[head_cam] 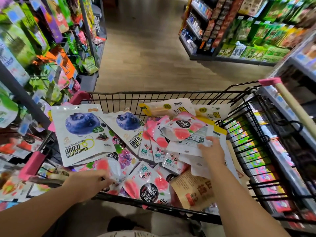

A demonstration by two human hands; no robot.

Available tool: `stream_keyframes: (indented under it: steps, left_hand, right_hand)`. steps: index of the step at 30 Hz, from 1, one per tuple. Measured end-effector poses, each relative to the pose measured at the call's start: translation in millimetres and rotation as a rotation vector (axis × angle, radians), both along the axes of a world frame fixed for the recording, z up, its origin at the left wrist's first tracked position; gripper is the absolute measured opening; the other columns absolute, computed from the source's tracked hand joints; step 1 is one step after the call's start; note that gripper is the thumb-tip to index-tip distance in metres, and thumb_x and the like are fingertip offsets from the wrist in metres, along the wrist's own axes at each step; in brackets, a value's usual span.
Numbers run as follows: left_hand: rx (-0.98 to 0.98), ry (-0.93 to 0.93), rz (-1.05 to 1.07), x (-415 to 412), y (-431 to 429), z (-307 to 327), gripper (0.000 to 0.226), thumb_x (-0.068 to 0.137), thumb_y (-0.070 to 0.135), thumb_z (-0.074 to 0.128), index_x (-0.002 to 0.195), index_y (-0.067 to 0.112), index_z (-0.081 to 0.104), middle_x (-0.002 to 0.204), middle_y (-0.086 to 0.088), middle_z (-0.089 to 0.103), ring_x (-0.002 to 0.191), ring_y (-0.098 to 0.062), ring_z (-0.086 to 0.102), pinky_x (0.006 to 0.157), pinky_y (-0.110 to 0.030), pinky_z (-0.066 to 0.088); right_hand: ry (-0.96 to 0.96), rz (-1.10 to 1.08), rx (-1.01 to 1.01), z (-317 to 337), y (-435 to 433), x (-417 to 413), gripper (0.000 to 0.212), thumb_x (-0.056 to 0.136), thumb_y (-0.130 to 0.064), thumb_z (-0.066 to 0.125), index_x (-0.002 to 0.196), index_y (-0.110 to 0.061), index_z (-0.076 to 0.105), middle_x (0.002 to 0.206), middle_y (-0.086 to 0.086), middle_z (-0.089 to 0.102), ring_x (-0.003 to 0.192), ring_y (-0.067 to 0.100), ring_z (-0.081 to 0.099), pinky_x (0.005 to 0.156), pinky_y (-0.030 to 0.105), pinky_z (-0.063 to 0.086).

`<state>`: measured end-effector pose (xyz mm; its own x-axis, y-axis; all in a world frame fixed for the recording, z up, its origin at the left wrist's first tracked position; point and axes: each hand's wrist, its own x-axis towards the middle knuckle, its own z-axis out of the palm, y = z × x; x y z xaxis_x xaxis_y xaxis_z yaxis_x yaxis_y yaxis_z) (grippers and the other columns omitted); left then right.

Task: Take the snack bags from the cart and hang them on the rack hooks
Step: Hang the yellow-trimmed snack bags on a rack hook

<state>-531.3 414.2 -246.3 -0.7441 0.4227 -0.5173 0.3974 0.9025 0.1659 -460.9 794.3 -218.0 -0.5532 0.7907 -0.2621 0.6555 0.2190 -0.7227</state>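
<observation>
In the cart (119, 101), our left hand (92, 183) grips a pink snack bag (110, 167) at the near edge, and our right hand (212, 152) pinches a white bag (184, 147) on the heap (147, 185) inside.

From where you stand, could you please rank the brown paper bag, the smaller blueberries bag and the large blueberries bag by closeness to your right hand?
1. Brown paper bag: just below the right hand, at the cart's near side.
2. Smaller blueberries bag: mid-cart, to the hand's left.
3. Large blueberries bag: at the cart's far left end.
</observation>
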Motion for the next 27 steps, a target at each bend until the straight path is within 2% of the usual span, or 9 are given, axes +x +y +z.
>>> stream_keyframes:
  steps: [2,5,9,11,13,16,19,23,27]
  left_hand:
    - [0.018,0.001,0.029,-1,-2,-4,0.034,0.087,0.072,0.033,0.089,0.043,0.051,0.084,0.017,0.058,0.084,-0.001,0.054,0.074,-0.022,0.038]
    - [0.03,-0.036,0.056,-4,-4,-11,0.04,0.086,0.073,0.035,0.088,0.036,0.051,0.083,0.012,0.061,0.084,-0.005,0.056,0.081,-0.026,0.043]
    - [0.057,-0.063,0.087,-4,-4,-11,0.045,0.085,0.071,0.038,0.095,0.029,0.052,0.087,0.01,0.063,0.085,-0.007,0.058,0.085,-0.028,0.043]
    - [0.056,-0.066,0.075,-4,-5,-11,0.047,0.084,0.073,0.036,0.098,0.031,0.052,0.09,0.011,0.065,0.086,-0.006,0.059,0.087,-0.028,0.042]
    - [0.053,-0.071,0.06,-2,-7,-9,0.049,0.084,0.076,0.032,0.101,0.035,0.052,0.093,0.013,0.066,0.088,-0.004,0.058,0.088,-0.028,0.04]
    - [0.046,-0.068,0.041,-1,-9,-8,0.05,0.082,0.079,0.028,0.104,0.04,0.05,0.097,0.016,0.066,0.091,-0.005,0.058,0.089,-0.03,0.039]
    - [0.024,-0.07,0.022,1,-10,-5,0.052,0.081,0.082,0.024,0.103,0.042,0.05,0.098,0.018,0.065,0.094,-0.007,0.057,0.091,-0.033,0.04]
    - [0.017,-0.081,0.029,5,-12,-1,0.049,0.082,0.081,0.025,0.1,0.042,0.049,0.092,0.017,0.062,0.092,-0.008,0.057,0.088,-0.032,0.039]
    - [0.032,-0.112,0.064,9,-14,0,0.046,0.082,0.079,0.029,0.106,0.044,0.049,0.099,0.021,0.061,0.097,-0.008,0.055,0.09,-0.033,0.036]
  right_hand:
    - [0.02,0.113,-0.001,11,-5,1,0.014,0.092,-0.021,0.063,0.104,-0.027,0.066,0.119,0.002,0.064,0.093,0.016,0.053,0.075,0.027,0.039]
    - [0.039,0.317,-0.071,35,-17,5,0.011,0.089,-0.029,0.069,0.098,-0.035,0.07,0.119,-0.003,0.066,0.101,0.013,0.058,0.086,0.03,0.046]
    - [-0.047,0.647,-0.153,62,-36,12,0.065,0.069,-0.026,0.087,0.127,-0.037,0.061,0.127,-0.017,0.055,0.115,0.007,0.05,0.1,0.031,0.042]
    - [-0.138,0.721,0.033,67,-44,10,0.07,0.07,-0.023,0.086,0.133,-0.035,0.057,0.128,-0.018,0.054,0.12,0.007,0.049,0.104,0.031,0.041]
    - [-0.157,0.662,0.344,70,-50,4,0.047,0.083,-0.018,0.074,0.127,-0.03,0.064,0.126,-0.009,0.064,0.117,0.013,0.058,0.1,0.031,0.046]
    - [-0.125,0.607,0.783,77,-54,-4,0.024,0.089,-0.022,0.06,0.104,-0.029,0.077,0.1,-0.001,0.075,0.095,0.024,0.065,0.082,0.036,0.049]
    - [-0.05,0.597,1.052,77,-52,-13,0.024,0.082,-0.041,0.06,0.078,-0.027,0.079,0.069,-0.001,0.068,0.079,0.029,0.057,0.072,0.036,0.036]
    - [0.155,0.525,0.956,78,-59,-24,0.022,0.075,-0.036,0.079,0.078,-0.014,0.076,0.085,0.001,0.053,0.095,0.028,0.045,0.084,0.037,0.027]
    - [0.265,0.581,0.442,90,-74,-33,0.011,0.092,-0.029,0.064,0.089,-0.019,0.063,0.09,-0.008,0.054,0.089,0.013,0.05,0.07,0.022,0.034]
